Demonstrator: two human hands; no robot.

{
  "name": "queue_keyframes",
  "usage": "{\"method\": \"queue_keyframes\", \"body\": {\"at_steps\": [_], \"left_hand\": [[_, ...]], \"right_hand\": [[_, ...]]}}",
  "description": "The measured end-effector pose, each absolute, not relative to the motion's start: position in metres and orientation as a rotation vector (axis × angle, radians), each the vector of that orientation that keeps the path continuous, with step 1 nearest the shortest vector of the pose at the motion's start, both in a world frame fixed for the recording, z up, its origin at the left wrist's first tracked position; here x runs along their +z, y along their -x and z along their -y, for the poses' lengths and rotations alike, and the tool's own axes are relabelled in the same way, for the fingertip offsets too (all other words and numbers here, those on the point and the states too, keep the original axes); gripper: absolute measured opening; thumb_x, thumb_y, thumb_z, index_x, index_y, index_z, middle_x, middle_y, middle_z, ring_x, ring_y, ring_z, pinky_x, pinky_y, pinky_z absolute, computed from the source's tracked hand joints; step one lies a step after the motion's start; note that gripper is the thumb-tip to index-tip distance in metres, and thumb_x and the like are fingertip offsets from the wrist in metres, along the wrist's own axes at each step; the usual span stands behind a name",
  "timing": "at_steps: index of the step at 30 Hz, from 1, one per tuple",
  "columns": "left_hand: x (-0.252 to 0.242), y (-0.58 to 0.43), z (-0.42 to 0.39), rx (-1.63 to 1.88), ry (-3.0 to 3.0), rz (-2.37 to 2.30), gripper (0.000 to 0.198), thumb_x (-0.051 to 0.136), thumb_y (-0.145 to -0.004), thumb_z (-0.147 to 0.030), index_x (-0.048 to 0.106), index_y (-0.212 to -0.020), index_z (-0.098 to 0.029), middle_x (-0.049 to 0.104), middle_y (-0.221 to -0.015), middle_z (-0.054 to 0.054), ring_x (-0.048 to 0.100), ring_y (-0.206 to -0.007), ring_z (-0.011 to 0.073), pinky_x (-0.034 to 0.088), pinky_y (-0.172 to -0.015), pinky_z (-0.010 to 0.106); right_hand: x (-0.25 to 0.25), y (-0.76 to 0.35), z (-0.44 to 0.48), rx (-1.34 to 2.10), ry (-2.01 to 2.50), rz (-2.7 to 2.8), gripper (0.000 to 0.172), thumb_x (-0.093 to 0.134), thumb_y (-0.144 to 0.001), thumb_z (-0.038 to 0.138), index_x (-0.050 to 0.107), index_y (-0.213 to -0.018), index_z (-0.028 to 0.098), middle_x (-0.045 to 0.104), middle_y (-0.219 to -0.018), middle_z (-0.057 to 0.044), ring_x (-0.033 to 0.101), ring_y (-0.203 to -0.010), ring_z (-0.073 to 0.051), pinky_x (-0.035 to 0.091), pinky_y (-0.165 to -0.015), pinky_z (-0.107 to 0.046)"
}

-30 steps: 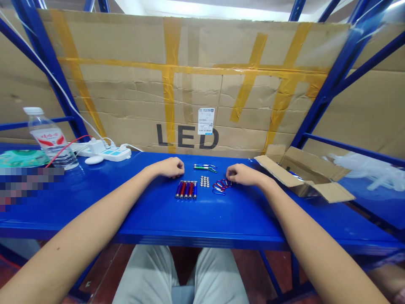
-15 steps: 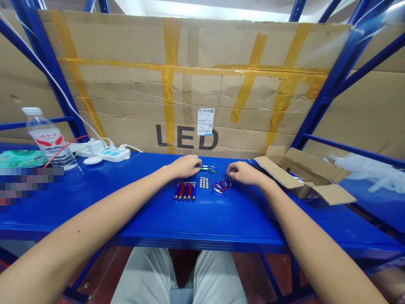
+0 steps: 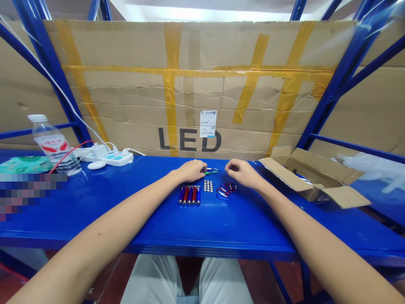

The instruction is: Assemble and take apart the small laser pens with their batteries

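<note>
On the blue table (image 3: pixel 202 228) lies a row of several small red and blue flashlights (image 3: pixel 190 195). Right of it sits a cluster of silver button cells (image 3: pixel 208 185), then a heap of red and blue carabiner clips (image 3: pixel 225 190). My left hand (image 3: pixel 191 170) rests with curled fingers on small assembled flashlights with a green clip (image 3: pixel 211 171) at the back, pinching their left end. My right hand (image 3: pixel 241 172) is curled just behind the clips, fingertips pinched together; what they hold is hidden.
An open cardboard box (image 3: pixel 311 177) stands at the right. A water bottle (image 3: pixel 52 143), a white power strip (image 3: pixel 110 158) with cables and a white mouse (image 3: pixel 96 165) sit at the left. A taped cardboard wall marked LED (image 3: pixel 190 139) closes the back.
My left hand slid right from beside the flashlight row onto the assembled flashlights at the back. My right hand shifted slightly left and back. The camera tilted a little.
</note>
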State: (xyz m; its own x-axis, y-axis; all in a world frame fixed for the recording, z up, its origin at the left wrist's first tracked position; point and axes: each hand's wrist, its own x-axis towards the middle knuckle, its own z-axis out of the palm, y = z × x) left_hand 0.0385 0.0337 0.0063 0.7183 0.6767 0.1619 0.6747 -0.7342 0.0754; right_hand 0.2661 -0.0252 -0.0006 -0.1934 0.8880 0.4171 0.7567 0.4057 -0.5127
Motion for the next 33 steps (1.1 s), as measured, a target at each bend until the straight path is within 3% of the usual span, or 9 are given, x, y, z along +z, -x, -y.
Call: {"method": "queue_keyframes", "body": {"at_steps": [5,11,15,18,21,23,26,29,33], "left_hand": [[0.005,-0.034,-0.034,0.293,-2.837,-1.205,0.021,0.057,-0.082,-0.026,0.067,-0.1,-0.021,0.07,-0.102,0.007,0.063,-0.088,0.0208,0.044,-0.071,0.029],[-0.002,-0.033,-0.036,0.361,-2.942,-1.148,0.024,0.053,-0.086,-0.026,0.068,-0.102,-0.017,0.066,-0.105,0.011,0.059,-0.101,0.024,0.045,-0.084,0.033],[0.002,-0.035,-0.029,0.595,-3.013,-1.094,0.021,0.048,-0.089,-0.025,0.063,-0.102,-0.016,0.062,-0.106,0.01,0.054,-0.105,0.024,0.045,-0.089,0.035],[0.008,-0.04,-0.019,0.734,-3.067,-1.033,0.018,0.045,-0.091,-0.022,0.057,-0.102,-0.015,0.061,-0.107,0.011,0.053,-0.106,0.0236,0.044,-0.092,0.037],[0.012,-0.046,-0.011,0.735,-3.104,-0.969,0.017,0.041,-0.092,-0.015,0.053,-0.104,-0.015,0.06,-0.106,0.011,0.054,-0.105,0.0223,0.044,-0.091,0.035],[0.011,-0.05,-0.009,0.722,-3.124,-0.902,0.019,0.038,-0.092,-0.012,0.052,-0.105,-0.013,0.06,-0.105,0.012,0.055,-0.103,0.0216,0.044,-0.09,0.034],[0.009,-0.053,-0.007,0.728,-3.18,-0.814,0.018,0.037,-0.094,-0.014,0.051,-0.105,-0.012,0.059,-0.103,0.012,0.055,-0.1,0.0219,0.043,-0.087,0.034],[0.009,-0.052,-0.006,0.68,-3.212,-0.813,0.019,0.037,-0.096,-0.02,0.052,-0.106,-0.015,0.057,-0.099,0.011,0.056,-0.093,0.0216,0.043,-0.08,0.033],[0.011,-0.049,-0.006,0.543,-3.181,-0.825,0.022,0.034,-0.099,-0.028,0.052,-0.108,-0.019,0.058,-0.094,0.008,0.058,-0.083,0.0199,0.042,-0.07,0.031]], "right_hand": [[-0.001,-0.267,0.026,0.323,1.357,1.962,0.014,0.053,-0.071,0.017,0.065,-0.077,0.016,0.069,-0.079,-0.004,0.059,-0.073,-0.017,0.045,-0.07,-0.03],[-0.001,-0.262,0.028,0.328,1.353,1.976,0.014,0.054,-0.077,0.021,0.067,-0.078,0.016,0.07,-0.078,-0.004,0.061,-0.073,-0.018,0.047,-0.071,-0.031],[-0.001,-0.254,0.032,0.323,1.332,1.958,0.024,0.054,-0.087,0.028,0.071,-0.098,0.016,0.073,-0.103,-0.01,0.065,-0.094,-0.022,0.048,-0.087,-0.037],[-0.004,-0.246,0.034,0.353,1.265,1.945,0.036,0.059,-0.088,0.028,0.064,-0.121,0.018,0.067,-0.124,-0.013,0.062,-0.112,-0.024,0.047,-0.096,-0.041],[-0.007,-0.239,0.033,0.446,1.16,1.946,0.041,0.06,-0.087,0.026,0.06,-0.127,0.018,0.062,-0.131,-0.012,0.059,-0.117,-0.023,0.045,-0.101,-0.04],[-0.009,-0.236,0.031,0.514,1.107,1.93,0.035,0.059,-0.087,0.024,0.062,-0.121,0.017,0.065,-0.126,-0.011,0.06,-0.114,-0.022,0.045,-0.1,-0.038],[-0.01,-0.235,0.03,0.602,1.131,1.906,0.021,0.058,-0.085,0.026,0.066,-0.101,0.014,0.072,-0.1,-0.009,0.065,-0.092,-0.02,0.05,-0.086,-0.035],[-0.009,-0.236,0.032,0.687,1.194,1.891,0.02,0.058,-0.083,0.03,0.064,-0.09,0.013,0.067,-0.074,-0.004,0.062,-0.068,-0.017,0.05,-0.068,-0.03],[-0.01,-0.234,0.033,0.684,1.288,1.897,0.018,0.057,-0.081,0.031,0.063,-0.086,0.014,0.059,-0.06,0.001,0.055,-0.055,-0.014,0.044,-0.055,-0.026]]}}
